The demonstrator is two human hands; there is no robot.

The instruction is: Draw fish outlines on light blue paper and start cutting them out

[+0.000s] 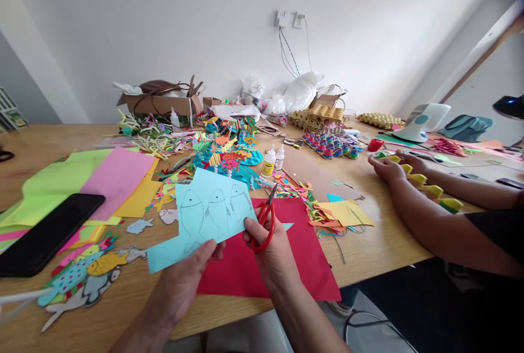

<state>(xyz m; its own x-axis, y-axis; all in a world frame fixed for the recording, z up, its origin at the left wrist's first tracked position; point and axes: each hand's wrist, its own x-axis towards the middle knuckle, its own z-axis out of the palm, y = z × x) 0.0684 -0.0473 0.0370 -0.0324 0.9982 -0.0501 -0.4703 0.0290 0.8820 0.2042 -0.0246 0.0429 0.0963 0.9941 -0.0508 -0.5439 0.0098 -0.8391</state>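
A light blue sheet of paper (pixel 213 211) with three fish drawn on it is held up in front of me. My left hand (pixel 188 268) pinches its lower edge, thumb on top. Red-handled scissors (pixel 266 222) sit in my right hand (pixel 268 252), blades pointing up and away. The right thumb also presses on the paper's right edge. Beneath both hands lies a red sheet (pixel 303 265) near the table's front edge, with a small pale blue scrap on it. Cut-out paper fish (pixel 107 262) are piled at the left.
A black phone (pixel 49 233) rests on coloured paper sheets (pixel 114 178). Glue bottles (pixel 268 162) stand mid-table behind paper scraps (pixel 323 214). Another person's hands (pixel 387 170) hold a yellow strip at the right. Painted egg cartons (pixel 329 144) and a cardboard box (pixel 159 105) are farther back.
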